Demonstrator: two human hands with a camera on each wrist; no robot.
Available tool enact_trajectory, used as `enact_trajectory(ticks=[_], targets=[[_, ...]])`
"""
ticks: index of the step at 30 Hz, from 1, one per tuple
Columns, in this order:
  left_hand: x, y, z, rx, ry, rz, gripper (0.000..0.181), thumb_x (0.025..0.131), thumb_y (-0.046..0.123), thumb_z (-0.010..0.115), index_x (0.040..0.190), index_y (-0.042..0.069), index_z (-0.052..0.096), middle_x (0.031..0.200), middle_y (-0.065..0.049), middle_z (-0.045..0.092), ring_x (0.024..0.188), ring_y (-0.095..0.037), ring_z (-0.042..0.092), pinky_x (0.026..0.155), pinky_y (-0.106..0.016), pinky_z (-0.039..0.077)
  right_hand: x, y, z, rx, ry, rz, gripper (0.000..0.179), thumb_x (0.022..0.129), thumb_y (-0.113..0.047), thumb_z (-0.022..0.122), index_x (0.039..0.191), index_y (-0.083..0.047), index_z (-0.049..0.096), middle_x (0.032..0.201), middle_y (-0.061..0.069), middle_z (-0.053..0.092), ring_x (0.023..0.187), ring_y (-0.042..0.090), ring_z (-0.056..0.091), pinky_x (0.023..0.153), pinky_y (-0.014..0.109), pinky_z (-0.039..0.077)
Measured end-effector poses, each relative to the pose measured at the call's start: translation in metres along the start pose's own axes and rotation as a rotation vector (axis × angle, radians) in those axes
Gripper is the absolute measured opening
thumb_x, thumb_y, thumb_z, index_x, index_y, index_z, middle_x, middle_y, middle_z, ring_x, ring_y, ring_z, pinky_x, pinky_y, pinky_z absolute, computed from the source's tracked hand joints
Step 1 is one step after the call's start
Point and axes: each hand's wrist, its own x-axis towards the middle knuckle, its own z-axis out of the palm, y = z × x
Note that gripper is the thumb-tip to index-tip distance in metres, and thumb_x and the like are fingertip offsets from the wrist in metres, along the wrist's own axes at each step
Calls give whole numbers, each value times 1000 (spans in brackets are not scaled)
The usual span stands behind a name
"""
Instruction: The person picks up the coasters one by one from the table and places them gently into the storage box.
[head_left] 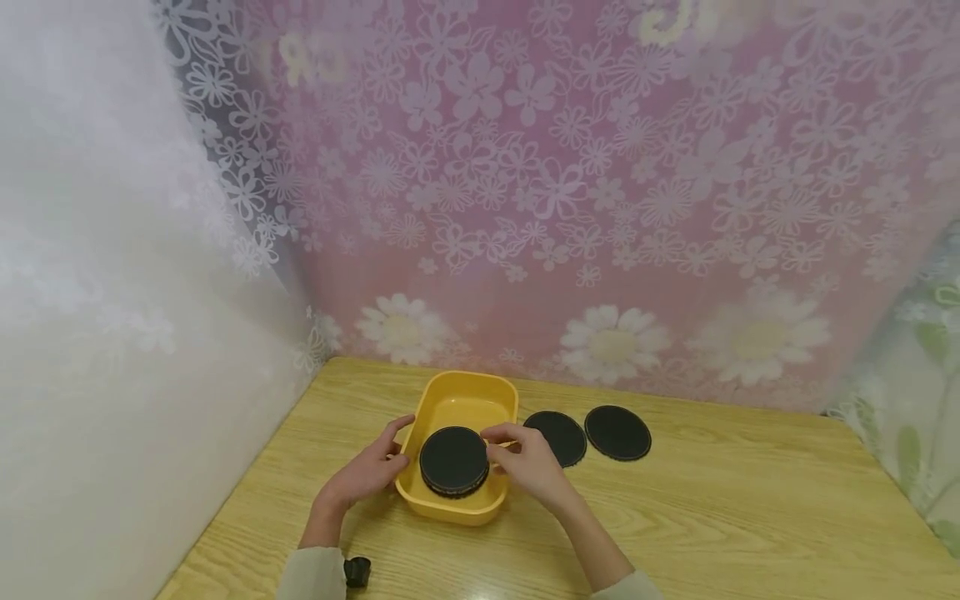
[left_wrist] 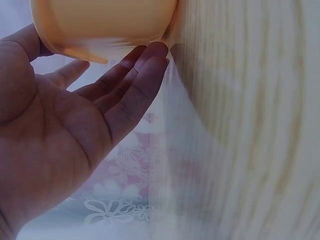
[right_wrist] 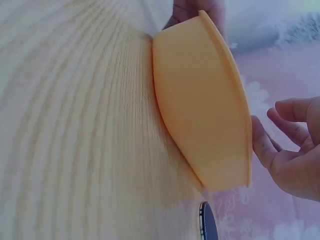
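Note:
A yellow tray (head_left: 459, 518) with a raised rim stands on the table. Stacked in its near half are black round coasters (head_left: 453, 458) with stitched-looking edges. My left hand (head_left: 367, 473) is at the tray's left side, thumb and index fingertip at the rim. In the left wrist view its fingers (left_wrist: 137, 95) stretch nearly straight to the outer wall. Over the right rim reaches my right hand (head_left: 529, 462), fingertips right at the stack's edge. In the right wrist view this hand (right_wrist: 295, 150) has loosely bent fingers with nothing visible between them.
Two places right of the tray hold more black coasters: one close by (head_left: 558, 439), partly behind my right hand, and another farther right (head_left: 618, 432). A small black object (head_left: 357, 572) shows beside my left sleeve. Flower-patterned cloth (head_left: 525, 208) hangs behind the wooden table (head_left: 720, 508).

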Motion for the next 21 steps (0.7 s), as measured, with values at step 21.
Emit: enact_trajectory(ticks=[21], targets=[[0, 1, 0, -10, 6, -16, 63, 101, 12, 47, 158, 17, 20, 122, -25, 51, 87, -27, 59, 73, -39, 50, 9, 53, -76, -477, 304, 142, 34, 91, -5, 63, 125, -3, 66, 120, 17, 63, 70, 23, 57, 53, 31, 39]])
